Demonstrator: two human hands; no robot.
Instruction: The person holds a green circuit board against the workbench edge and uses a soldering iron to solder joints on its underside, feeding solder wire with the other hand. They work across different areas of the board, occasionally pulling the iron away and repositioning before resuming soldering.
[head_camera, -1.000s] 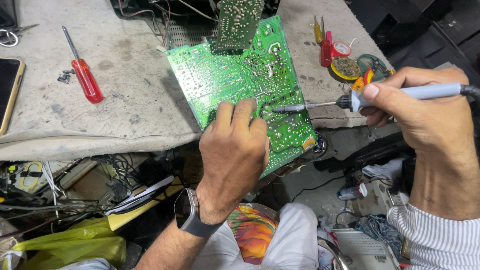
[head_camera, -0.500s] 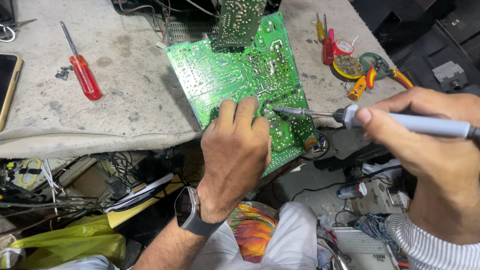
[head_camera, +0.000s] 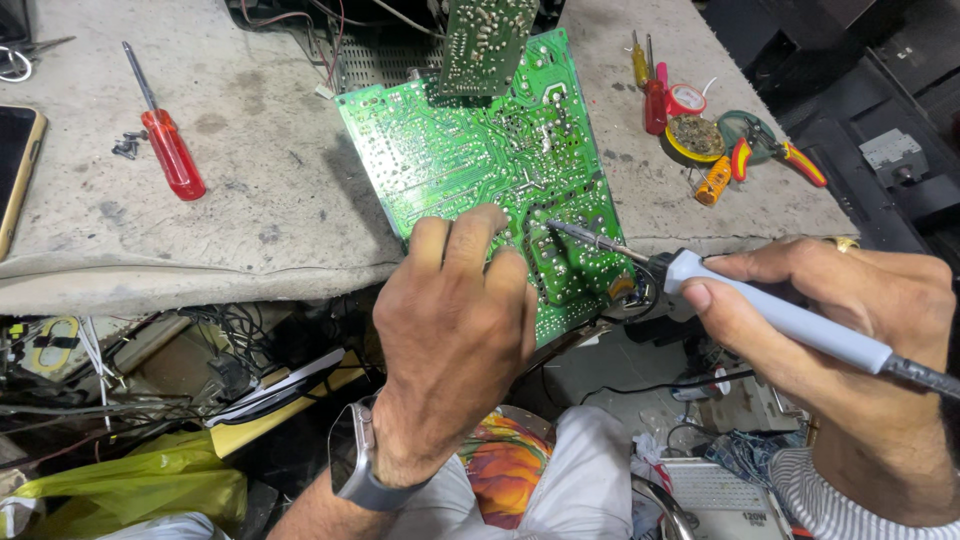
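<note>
**Board braced at the edge for the iron**

A grey, worn surface carries the green circuit board, overhanging its edge. The left hand, grip pressed flat, steadies it; right hand, grip closed around the soldering iron, touches its tip just beyond the left fingertips.

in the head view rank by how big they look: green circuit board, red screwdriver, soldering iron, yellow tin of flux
1. green circuit board
2. soldering iron, though it is nearer the camera, so unsure against the next
3. red screwdriver
4. yellow tin
</note>
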